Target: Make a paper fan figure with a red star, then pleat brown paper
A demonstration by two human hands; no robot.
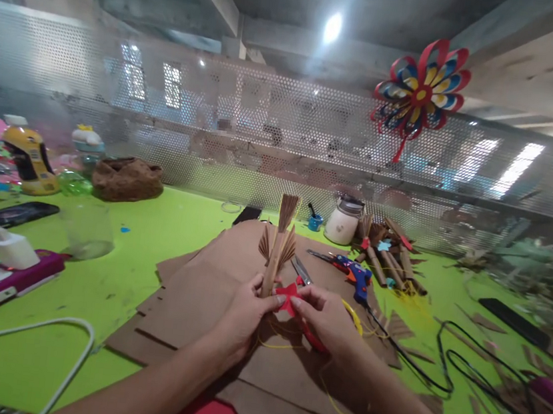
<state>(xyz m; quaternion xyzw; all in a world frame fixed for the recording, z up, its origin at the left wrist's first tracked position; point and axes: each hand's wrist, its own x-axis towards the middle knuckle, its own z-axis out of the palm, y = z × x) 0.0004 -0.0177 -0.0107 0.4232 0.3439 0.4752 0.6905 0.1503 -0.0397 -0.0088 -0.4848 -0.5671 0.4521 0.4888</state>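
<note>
My left hand [244, 314] is closed round the lower end of a brown cardboard roll [274, 260]. Pleated brown paper fans stick out at the top and on both sides of the roll. Between the thumbs sits a red paper star [287, 297], pinched by my right hand [326, 314] on its right edge, with my left thumb on its left side. Yellow string [284, 347] loops beneath the hands. Scissors [303, 272] lie just beyond the star, partly hidden. A blue glue gun [356, 274] rests farther right on the stacked cardboard [206, 286].
A white jar [344, 221] and a pile of cardboard rolls [392, 251] stand at the back right. Black cable [443, 362] snakes across the right side. On the left are a clear cup [86, 231], a purple power strip [5, 281], a phone [7, 218] and a yellow bottle [30, 160].
</note>
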